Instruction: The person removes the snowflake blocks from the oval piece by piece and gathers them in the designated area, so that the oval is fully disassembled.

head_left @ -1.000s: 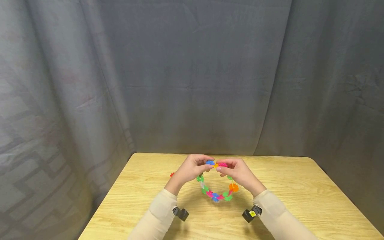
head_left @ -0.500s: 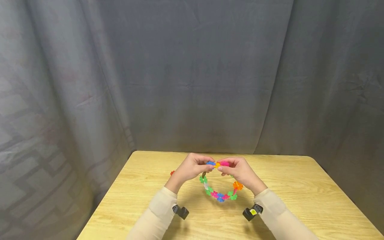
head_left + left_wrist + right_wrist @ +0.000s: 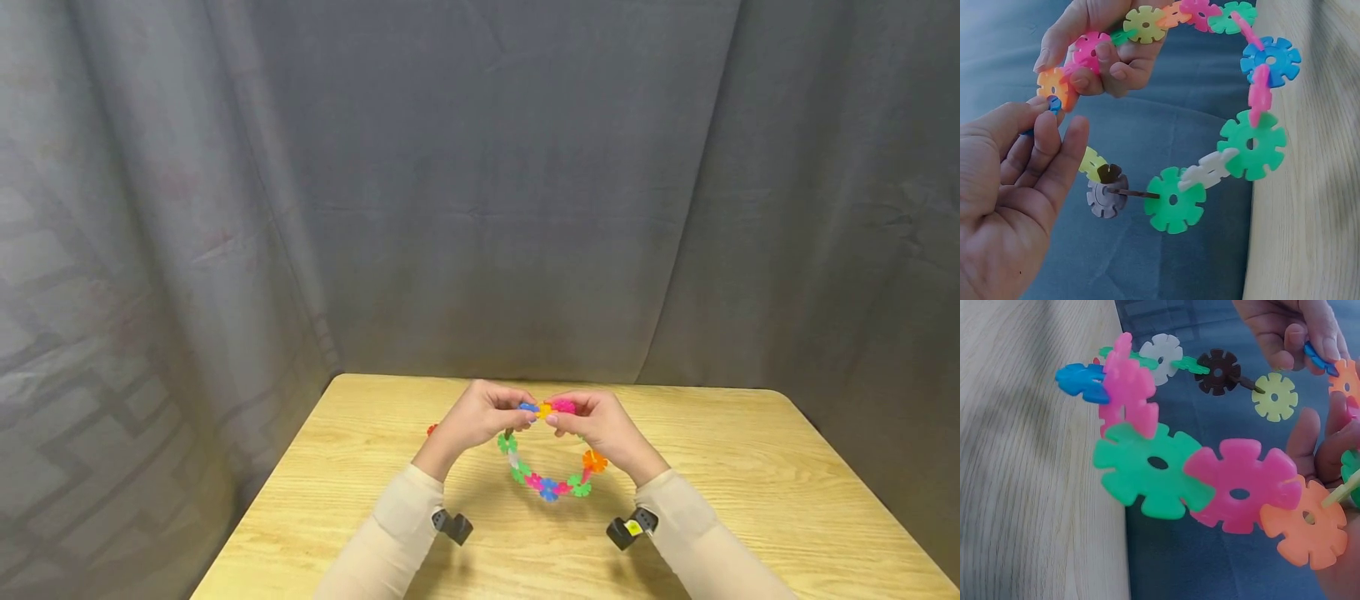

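Note:
A string of slotted, flower-shaped plastic discs in many colours hangs in a loop between both hands, its lower green disc [image 3: 1174, 200] large in the left wrist view. My left hand [image 3: 480, 417] pinches a blue disc [image 3: 528, 407] between thumb and fingers. Opposite it, my right hand [image 3: 600, 423] holds a pink disc [image 3: 564, 407]. Between the hands an orange disc [image 3: 1054, 82] meets the blue one edge to edge, the blue one partly hidden by the left fingertips. A brown disc [image 3: 1217, 372] and a yellow disc [image 3: 1274, 397] show farther along the loop.
A red disc [image 3: 432, 430] shows beside the left forearm. Below the hands lies a light wooden table [image 3: 720, 500], with a grey curtain [image 3: 480, 208] behind it. A small black camera [image 3: 453, 527] is worn on each wrist.
The hanging loop has swung slightly to the right. The orange disc between the hands shows more of its face. Both hands keep their hold and have barely moved.

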{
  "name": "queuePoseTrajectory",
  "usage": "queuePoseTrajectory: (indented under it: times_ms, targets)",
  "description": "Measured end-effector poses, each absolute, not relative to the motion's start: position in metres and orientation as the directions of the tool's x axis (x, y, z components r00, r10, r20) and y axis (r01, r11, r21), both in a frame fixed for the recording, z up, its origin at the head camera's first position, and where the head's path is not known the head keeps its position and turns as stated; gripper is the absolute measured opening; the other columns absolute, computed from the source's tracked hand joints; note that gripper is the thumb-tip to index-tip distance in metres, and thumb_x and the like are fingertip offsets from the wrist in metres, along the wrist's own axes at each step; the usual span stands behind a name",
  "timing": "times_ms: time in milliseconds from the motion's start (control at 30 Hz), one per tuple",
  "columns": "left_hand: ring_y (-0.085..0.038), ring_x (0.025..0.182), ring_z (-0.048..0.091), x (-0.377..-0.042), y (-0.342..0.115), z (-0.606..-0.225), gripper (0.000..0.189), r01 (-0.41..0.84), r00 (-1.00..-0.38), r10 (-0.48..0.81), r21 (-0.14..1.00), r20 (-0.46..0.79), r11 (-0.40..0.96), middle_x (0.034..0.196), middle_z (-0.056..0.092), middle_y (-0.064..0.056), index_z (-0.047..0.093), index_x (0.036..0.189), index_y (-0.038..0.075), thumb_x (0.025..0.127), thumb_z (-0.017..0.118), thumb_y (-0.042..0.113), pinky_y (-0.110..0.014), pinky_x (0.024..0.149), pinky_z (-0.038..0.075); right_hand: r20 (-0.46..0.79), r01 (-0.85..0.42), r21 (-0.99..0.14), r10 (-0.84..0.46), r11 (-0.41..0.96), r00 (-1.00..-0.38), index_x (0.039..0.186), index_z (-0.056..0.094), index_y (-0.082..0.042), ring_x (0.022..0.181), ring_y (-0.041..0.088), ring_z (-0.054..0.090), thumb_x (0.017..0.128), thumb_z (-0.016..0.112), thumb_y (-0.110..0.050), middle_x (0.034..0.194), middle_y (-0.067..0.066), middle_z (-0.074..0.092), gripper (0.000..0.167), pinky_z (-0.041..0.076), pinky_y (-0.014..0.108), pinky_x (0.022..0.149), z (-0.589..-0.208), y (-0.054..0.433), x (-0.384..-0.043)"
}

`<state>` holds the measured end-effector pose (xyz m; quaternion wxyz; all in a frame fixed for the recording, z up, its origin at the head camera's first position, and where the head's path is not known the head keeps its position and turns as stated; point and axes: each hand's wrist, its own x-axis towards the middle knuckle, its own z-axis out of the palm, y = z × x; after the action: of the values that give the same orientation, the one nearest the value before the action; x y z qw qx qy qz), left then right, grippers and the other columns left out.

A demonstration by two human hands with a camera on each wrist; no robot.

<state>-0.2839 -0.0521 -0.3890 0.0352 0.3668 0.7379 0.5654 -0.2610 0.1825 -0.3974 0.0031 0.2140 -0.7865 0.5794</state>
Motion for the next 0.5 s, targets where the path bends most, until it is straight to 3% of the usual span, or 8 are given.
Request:
queuePoseTrajectory:
  times_ms: [167,300,500]
  targets:
    - [-0.033,0.071,0.065,-0.284,-0.0516,-0.3897,0.007,0.511,-0.729,0.574,0.854,0.373,0.095,0.073,0.069,-0.002,0.077,0.093,0.012,0.089,0.075,0.017,-0.045,0.063,0.054,0.249,-0.331,-0.915,-0.324,0.23,-0.913,0.109,0.073,-0.001,0.079,0.035,0.067,0.086,0.077,-0.018,0.094,0.011,0.072,0.028,0.05,0.035,0.071,-0.3954,0.1815,-0.2592]
    - [-0.042,0.068,0.06,-0.2829,-0.0515,-0.3887,0.006,0.52,-0.726,0.575,0.848,0.377,0.1,0.069,0.066,-0.002,0.076,0.091,0.013,0.089,0.075,0.018,-0.036,0.055,0.05,0.258,-0.342,-0.912,-0.33,0.228,-0.908,0.108,0.073,-0.001,0.078,0.033,0.067,0.086,0.077,-0.017,0.094,0.01,0.072,0.027,0.048,0.031,0.067,-0.3955,0.182,-0.2598]
    - [-0.032,0.063,0.061,-0.2826,-0.0542,-0.3866,0.011,0.528,-0.734,0.571,0.837,0.368,0.14,0.071,0.067,-0.014,0.076,0.086,0.011,0.09,0.074,0.021,-0.031,0.055,0.049,0.271,-0.36,-0.902,-0.337,0.237,-0.902,0.106,0.073,0.0,0.076,0.029,0.067,0.087,0.076,-0.018,0.091,0.008,0.072,0.027,0.046,0.029,0.062,-0.3967,0.1838,-0.2612]
